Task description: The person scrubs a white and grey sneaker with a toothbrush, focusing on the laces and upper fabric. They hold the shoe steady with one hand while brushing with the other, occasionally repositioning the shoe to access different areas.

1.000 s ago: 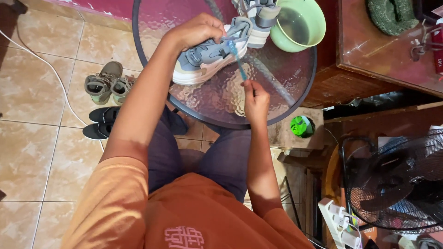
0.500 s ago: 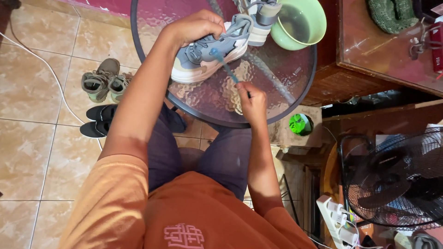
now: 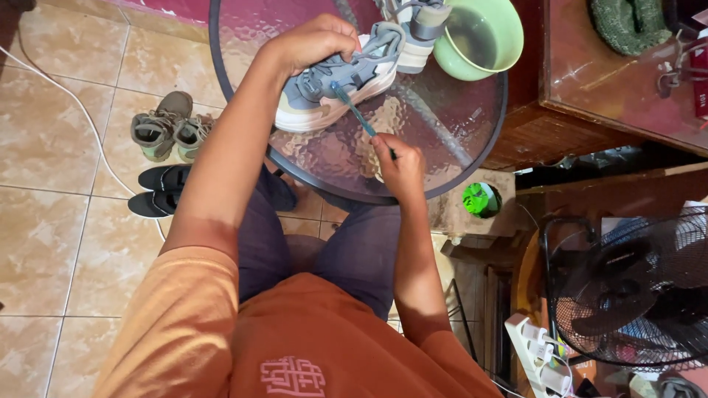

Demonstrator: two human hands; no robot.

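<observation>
Round glass tabletop [image 3: 442, 147], textured, carries everything in reach. Tiled floor [image 3: 59, 243] around it; black fan [image 3: 634, 295] low on the right, wooden cabinet [image 3: 590, 103] beyond the rim.

Grey-and-white sneaker [image 3: 332, 92] lying on its side near tabletop centre, sole edge resting on the glass, upper turned toward the brush. Second sneaker [image 3: 417, 33] just behind, touching the green bowl [image 3: 479, 37]. Bowl holds water, near enough for dipping.

On the floor left of the table: olive shoes [image 3: 166, 133], black shoes [image 3: 158, 191] just below them. Green bottle cap [image 3: 481, 199] under the rim on the right.

Left hand [image 3: 313, 44] clamped over the sneaker's top, fingers curled tight around the laces and collar. Probably pinning the shoe so it can't slide on smooth glass.

Right hand [image 3: 398, 162] closed around the handle end of a blue toothbrush [image 3: 354, 110], pencil-style grip. Brush head touching the sneaker's side, near where upper meets midsole; shaft angled up and left. Held far back on the handle, likely for reach and stroke length.
</observation>
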